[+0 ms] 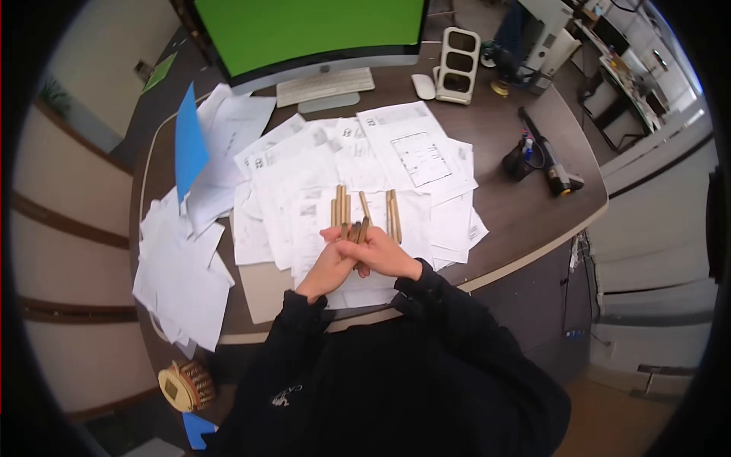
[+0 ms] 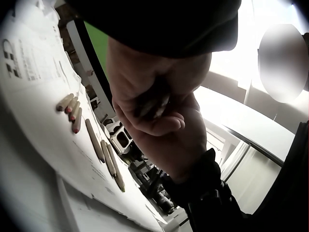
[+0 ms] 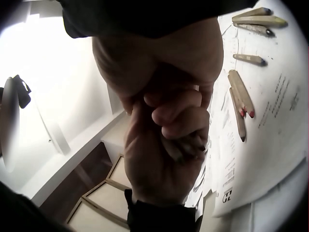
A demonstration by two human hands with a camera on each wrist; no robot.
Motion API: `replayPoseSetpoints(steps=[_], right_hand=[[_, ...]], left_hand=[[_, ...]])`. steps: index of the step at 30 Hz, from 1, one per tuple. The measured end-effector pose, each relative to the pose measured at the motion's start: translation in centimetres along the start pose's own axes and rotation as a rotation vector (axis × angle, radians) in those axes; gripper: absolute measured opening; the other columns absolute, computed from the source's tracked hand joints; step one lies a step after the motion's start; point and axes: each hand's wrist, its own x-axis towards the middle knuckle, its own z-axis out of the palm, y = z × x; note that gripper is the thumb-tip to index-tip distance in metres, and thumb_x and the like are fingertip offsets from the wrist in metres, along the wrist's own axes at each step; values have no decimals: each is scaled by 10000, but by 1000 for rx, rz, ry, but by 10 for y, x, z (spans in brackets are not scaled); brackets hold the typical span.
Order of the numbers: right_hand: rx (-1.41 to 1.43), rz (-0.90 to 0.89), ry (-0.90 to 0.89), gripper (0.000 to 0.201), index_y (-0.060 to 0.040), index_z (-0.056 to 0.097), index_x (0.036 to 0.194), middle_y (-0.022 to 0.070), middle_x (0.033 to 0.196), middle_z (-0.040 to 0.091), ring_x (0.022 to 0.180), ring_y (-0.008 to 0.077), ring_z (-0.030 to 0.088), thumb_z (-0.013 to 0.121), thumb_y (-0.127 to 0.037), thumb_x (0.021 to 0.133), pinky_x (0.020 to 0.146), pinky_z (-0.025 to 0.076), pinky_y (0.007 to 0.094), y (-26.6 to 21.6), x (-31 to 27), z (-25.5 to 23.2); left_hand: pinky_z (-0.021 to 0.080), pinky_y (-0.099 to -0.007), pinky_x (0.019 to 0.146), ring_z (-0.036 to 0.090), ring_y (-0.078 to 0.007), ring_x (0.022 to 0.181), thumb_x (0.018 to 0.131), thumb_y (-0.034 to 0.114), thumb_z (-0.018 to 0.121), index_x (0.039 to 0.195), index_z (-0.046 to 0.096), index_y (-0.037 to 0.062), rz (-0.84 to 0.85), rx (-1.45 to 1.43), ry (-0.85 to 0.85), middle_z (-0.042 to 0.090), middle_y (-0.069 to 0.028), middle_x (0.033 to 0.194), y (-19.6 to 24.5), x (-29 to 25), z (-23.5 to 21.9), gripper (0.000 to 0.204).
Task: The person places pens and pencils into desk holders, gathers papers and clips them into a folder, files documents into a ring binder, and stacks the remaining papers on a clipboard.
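Observation:
My left hand [image 1: 327, 273] and right hand [image 1: 386, 257] meet above the papers, with a small bunch of wooden colored pencils [image 1: 356, 231] gripped between them. Dark tips of held pencils [image 3: 181, 151] show at the curled fingers in the right wrist view; most of their length is hidden by the hands. Beyond the hands, more pencils lie on the sheets: a cluster [image 1: 340, 207] to the left, a single pencil [image 1: 364, 204] in the middle, and a group [image 1: 393, 217] to the right. Red tips mark some loose pencils [image 2: 72, 108] in the left wrist view.
Printed papers [image 1: 304, 164] cover the middle of the desk. At the back stand a monitor [image 1: 320, 34], a keyboard [image 1: 326, 86] and a mouse [image 1: 423, 87]. A blue folder [image 1: 190, 141] rises at left; a black pen holder [image 1: 521, 161] stands at right. A woven basket [image 1: 186, 386] sits lower left.

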Motion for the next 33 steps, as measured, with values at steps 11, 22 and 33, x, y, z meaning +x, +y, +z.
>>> replayPoseSetpoints(steps=[11, 22, 33], right_hand=[[166, -36, 56, 260, -10, 625, 1087, 79, 1058, 660, 660, 97, 613, 531, -224, 974, 564, 493, 212, -19, -19, -16], [-479, -328, 229, 301, -49, 673, 1046, 36, 826, 633, 656, 115, 513, 759, -54, 758, 606, 435, 238, -34, -37, -39], [-487, -302, 177, 185, -32, 674, 960, 56, 848, 648, 702, 146, 590, 726, -45, 782, 649, 476, 257, -26, -40, -40]], left_hand=[[416, -236, 627, 493, -89, 692, 980, 202, 493, 991, 518, 6, -144, -49, -193, 519, -7, 779, 3, 8, 4, 198], [469, -268, 660, 552, -115, 694, 977, 132, 485, 1079, 556, 3, -82, 303, -240, 573, -40, 794, 12, 5, -6, 180], [477, -276, 673, 566, -123, 704, 985, 174, 490, 1061, 552, -5, -165, 215, -311, 601, -40, 792, 8, 2, 0, 204]])
